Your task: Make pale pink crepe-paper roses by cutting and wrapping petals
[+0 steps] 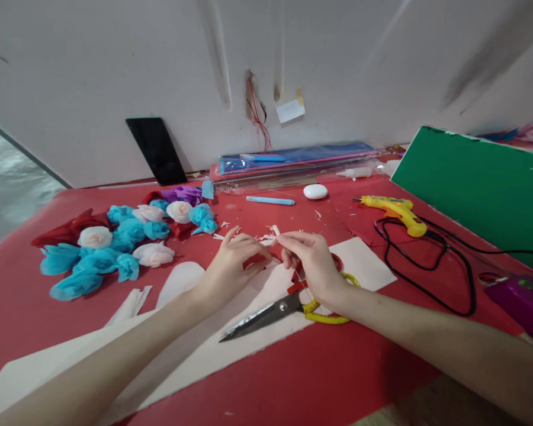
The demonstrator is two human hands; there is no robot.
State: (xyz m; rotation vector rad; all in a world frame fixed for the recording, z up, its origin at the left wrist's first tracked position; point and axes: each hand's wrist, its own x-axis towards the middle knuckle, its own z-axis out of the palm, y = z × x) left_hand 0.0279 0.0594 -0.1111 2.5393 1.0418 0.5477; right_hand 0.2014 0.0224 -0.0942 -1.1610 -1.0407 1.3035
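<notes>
White paper piece sits pinched between thumb and fingertips of our right hand, perhaps so its upper end is free. Our left hand curves close by, fingers bent, though we cannot tell whether it grips anything; scissors lie on the pale sheet, probably for easy reach.

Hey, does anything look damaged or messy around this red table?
Yes. The wall behind has a ragged hole with red strands hanging out, which looks like damage. White scraps lie scattered beyond the left hand, untidy but perhaps just cuttings.
</notes>
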